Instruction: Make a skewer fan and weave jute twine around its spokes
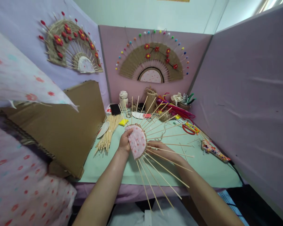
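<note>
My left hand (124, 142) grips the edge of a half-round piece (137, 141) covered in pink dotted cloth, held upright over a pale green table (209, 166). Many thin wooden skewers (162, 179) fan out from its curved rim, toward me and away. My right hand (161, 149) lies behind the fan of skewers, fingers closed round some of them near the cloth piece. A strand of jute twine (158, 138) hangs by the skewers just above my right hand.
A bundle of loose skewers (108, 135) lies left of my hands. Big cardboard sheets (61, 125) lean at the left. A glue jar (123, 99), twine spool (151, 97), red scissors (188, 128) and a glue gun (213, 150) sit further back and right. Two finished fans (153, 62) hang on the walls.
</note>
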Tool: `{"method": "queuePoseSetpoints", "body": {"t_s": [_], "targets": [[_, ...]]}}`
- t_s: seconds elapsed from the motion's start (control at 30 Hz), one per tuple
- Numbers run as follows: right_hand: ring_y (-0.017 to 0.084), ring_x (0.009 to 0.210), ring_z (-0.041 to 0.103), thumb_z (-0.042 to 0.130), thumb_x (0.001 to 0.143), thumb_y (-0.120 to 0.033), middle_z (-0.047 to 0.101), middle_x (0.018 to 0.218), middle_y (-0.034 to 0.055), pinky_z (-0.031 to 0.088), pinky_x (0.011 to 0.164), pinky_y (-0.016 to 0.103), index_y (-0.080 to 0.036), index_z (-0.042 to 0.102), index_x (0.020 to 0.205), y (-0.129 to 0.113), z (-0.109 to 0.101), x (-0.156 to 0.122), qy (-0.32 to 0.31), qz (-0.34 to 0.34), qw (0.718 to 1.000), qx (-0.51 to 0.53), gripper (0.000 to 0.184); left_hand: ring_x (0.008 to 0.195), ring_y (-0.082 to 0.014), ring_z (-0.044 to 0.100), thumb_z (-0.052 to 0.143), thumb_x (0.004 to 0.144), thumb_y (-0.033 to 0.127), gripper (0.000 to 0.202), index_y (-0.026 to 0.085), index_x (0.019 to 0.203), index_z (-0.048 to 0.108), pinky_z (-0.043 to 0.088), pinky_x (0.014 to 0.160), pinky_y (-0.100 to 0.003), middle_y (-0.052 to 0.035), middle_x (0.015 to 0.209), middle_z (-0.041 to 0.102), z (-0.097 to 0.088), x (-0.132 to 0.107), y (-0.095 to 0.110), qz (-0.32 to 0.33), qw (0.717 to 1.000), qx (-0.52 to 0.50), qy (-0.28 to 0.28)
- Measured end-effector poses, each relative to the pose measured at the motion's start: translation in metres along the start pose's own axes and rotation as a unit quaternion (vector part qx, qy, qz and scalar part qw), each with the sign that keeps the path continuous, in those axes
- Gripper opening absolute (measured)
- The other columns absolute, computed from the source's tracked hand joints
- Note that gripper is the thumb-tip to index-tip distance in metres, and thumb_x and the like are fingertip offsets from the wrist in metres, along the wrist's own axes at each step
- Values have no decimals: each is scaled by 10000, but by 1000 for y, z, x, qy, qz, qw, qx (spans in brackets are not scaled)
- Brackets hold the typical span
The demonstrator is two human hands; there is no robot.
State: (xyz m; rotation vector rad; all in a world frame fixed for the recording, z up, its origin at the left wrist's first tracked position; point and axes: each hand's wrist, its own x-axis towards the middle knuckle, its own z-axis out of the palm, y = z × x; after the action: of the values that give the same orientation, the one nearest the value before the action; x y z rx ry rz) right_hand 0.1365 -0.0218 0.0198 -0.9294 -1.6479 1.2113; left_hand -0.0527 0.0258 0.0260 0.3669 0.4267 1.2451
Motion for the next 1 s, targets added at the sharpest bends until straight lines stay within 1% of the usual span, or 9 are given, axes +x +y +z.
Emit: {"method": "queuePoseSetpoints", "body": {"t_s": [0.1,0.2,0.27,0.37,0.47,0.6,0.7,0.8,1.0], "targets": [[233,1068,578,733,699,-277,644,1153,62,430,933,374,-253,679,1069,-3,-10,12,-71,-4,995,-70,375,698,-200,693,559,728,122,215,107,925,642,554,728,-332,-70,745,717,-1,1,-1,1,1000,10,7],[215,1104,563,765,658,-271,617,1184,56,417,966,376,-256,608,1155,-4,-13,24,-40,-22,999,-18,522,690,-190,691,556,721,109,203,102,904,643,553,722,-319,-70,745,719,-1,2,-2,10,1000,21,13],[191,1025,598,787,618,-252,642,1098,39,448,919,351,-247,601,1123,-7,-7,31,-7,-22,998,51,538,695,-190,691,560,711,98,218,98,914,641,550,726,-319,-76,765,723,0,3,-2,17,999,26,8],[153,796,628,784,610,-268,674,899,14,494,742,292,-217,633,999,-8,7,35,30,1,992,125,421,719,-199,692,570,697,90,251,90,939,638,541,758,-334,-84,789,724,-1,3,-3,28,999,37,-2],[120,619,581,764,639,-340,670,739,-2,463,596,246,-192,657,895,0,20,37,106,21,982,155,314,721,-197,690,560,708,96,243,82,936,642,531,786,-336,-91,801,725,-1,5,-5,32,998,45,1],[130,645,602,782,621,-363,694,782,8,478,611,250,-192,665,831,22,33,41,208,16,952,225,296,707,-197,693,549,724,82,182,82,877,647,515,841,-356,-89,750,723,-2,10,-9,8,998,53,41],[153,707,632,795,603,-346,711,831,23,509,663,276,-195,672,849,33,41,43,246,11,926,288,314,721,-225,700,544,739,85,137,81,836,641,509,855,-379,-91,679,709,-2,14,-13,-24,995,56,78],[167,734,641,797,590,-341,718,838,37,523,694,298,-187,681,806,38,44,43,269,-6,915,300,289,652,-214,694,537,762,97,90,98,782,625,522,811,-364,-80,632,696,0,14,-15,-60,990,66,113],[156,613,624,811,553,-319,706,730,21,516,608,304,-194,665,750,43,34,42,306,7,896,322,275,649,-194,687,595,780,163,38,143,791,626,506,843,-368,-42,651,700,2,9,-21,-137,984,108,41]]}}
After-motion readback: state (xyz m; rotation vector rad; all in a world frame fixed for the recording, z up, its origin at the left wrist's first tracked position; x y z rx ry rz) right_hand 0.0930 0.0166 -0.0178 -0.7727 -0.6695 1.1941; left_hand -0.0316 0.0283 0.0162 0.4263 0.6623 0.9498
